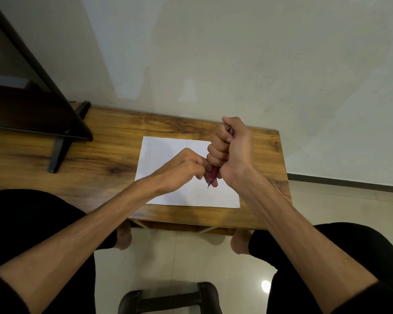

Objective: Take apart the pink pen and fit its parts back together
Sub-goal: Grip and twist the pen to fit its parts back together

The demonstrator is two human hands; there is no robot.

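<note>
Right hand (230, 150) fists pink pen (214, 173); left hand (184, 168) pinches its tip above paper (168, 146).

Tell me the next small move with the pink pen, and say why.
Probably twist the tip section with the left hand while the right hand holds the barrel firm. The pink pen looks whole: the right fist wraps its barrel, the left fingers pinch its lower end near the point, and no loose parts lie on the white paper.
</note>
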